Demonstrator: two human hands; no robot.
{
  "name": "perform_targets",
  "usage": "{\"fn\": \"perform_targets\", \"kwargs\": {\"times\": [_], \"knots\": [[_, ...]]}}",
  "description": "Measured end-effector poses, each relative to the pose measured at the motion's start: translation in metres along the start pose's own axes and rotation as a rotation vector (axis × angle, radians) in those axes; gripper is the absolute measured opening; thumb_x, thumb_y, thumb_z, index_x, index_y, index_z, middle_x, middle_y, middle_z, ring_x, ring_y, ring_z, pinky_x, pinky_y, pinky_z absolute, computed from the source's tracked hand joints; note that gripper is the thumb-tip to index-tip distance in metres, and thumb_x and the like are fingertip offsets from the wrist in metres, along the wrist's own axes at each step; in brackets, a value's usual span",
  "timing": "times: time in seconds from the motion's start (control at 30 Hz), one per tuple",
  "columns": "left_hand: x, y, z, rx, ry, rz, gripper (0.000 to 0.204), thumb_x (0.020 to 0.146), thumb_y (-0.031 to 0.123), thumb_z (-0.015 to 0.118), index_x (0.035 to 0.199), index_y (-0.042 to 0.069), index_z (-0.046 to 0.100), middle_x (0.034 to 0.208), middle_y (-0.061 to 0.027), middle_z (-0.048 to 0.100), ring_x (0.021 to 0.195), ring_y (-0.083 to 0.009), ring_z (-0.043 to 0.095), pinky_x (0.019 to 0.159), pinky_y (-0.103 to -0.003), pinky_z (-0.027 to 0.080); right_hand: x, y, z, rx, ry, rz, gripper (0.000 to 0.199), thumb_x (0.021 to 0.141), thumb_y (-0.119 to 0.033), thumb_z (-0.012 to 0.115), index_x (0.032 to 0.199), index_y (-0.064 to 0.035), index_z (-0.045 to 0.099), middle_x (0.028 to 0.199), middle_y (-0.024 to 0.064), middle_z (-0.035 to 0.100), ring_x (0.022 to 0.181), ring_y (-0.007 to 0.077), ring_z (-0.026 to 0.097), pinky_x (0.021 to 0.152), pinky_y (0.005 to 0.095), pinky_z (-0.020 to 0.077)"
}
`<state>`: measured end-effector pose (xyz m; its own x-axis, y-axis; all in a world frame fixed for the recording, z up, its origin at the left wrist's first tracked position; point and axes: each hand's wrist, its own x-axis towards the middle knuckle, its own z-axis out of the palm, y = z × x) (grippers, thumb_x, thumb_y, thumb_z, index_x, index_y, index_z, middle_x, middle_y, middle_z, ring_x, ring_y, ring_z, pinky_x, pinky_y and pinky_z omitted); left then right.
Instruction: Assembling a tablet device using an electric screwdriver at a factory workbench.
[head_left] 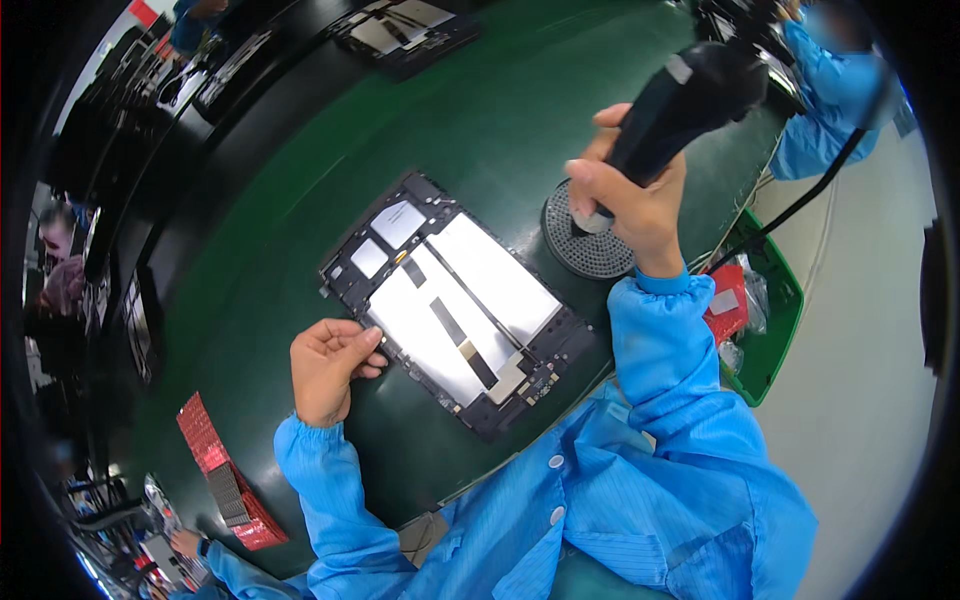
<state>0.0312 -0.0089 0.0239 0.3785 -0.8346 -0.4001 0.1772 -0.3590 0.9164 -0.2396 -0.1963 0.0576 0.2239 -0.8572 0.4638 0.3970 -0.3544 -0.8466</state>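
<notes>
An opened tablet [451,320] lies on the green table in front of me, its silver battery packs, black ribbon strips and small circuit boards exposed. At its left edge my left hand [330,366] is closed, thumb and forefinger pinching the rim. My right hand [640,205] is wrapped round a thick black electric screwdriver [671,110], held tilted to the right of the tablet. The tool's lower end points down at a round grey screw tray [594,250] dotted with small holes. My fingers partly cover that end, so I cannot see whether a screw sits on it.
A red bubble-wrap strip [210,445] with a grey block on it lies at the left. A green bin [770,340] with red and clear packaging stands at the right. Another opened tablet [395,30] rests at the far side. Co-workers in blue sit around [835,95].
</notes>
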Motion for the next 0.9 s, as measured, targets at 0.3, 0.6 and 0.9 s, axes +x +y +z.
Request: {"fn": "perform_targets", "kwargs": {"times": [0.3, 0.6, 0.9], "knots": [[0.001, 0.004, -0.001, 0.051, -0.028, -0.018, 0.016, 0.078, 0.004, 0.073, 0.084, -0.003, 0.059, 0.073, -0.0107, 0.065, 0.059, -0.0141, 0.064, 0.051, -0.021, 0.052, 0.002, 0.007, 0.004, -0.064, -0.052, 0.049, 0.04, 0.075, 0.005, 0.07, 0.109, 0.0049, 0.05, 0.062, 0.0053, 0.057, 0.049, 0.0107, 0.055, 0.046, 0.0224, 0.0423], [0.002, 0.005, 0.001, 0.054, -0.042, -0.013, 0.016, 0.079, 0.004, 0.072, 0.084, -0.003, 0.06, 0.073, -0.01, 0.065, 0.06, -0.0137, 0.064, 0.051, -0.021, 0.052, 0.0, 0.01, 0.003, -0.1, -0.086, 0.04, 0.039, 0.075, 0.004, 0.071, 0.108, 0.0058, 0.049, 0.062, 0.0051, 0.058, 0.049, 0.0099, 0.055, 0.046, 0.0224, 0.0422], [0.008, 0.01, -0.005, 0.135, -0.116, -0.067, 0.021, 0.083, 0.014, 0.07, 0.09, -0.005, 0.063, 0.074, -0.0113, 0.064, 0.062, -0.0152, 0.064, 0.051, -0.023, 0.052, -0.005, -0.007, 0.009, -0.164, 0.017, -0.007, 0.042, 0.072, -0.001, 0.075, 0.109, -0.0004, 0.055, 0.066, 0.0017, 0.059, 0.05, 0.008, 0.054, 0.045, 0.0212, 0.0411]]}}
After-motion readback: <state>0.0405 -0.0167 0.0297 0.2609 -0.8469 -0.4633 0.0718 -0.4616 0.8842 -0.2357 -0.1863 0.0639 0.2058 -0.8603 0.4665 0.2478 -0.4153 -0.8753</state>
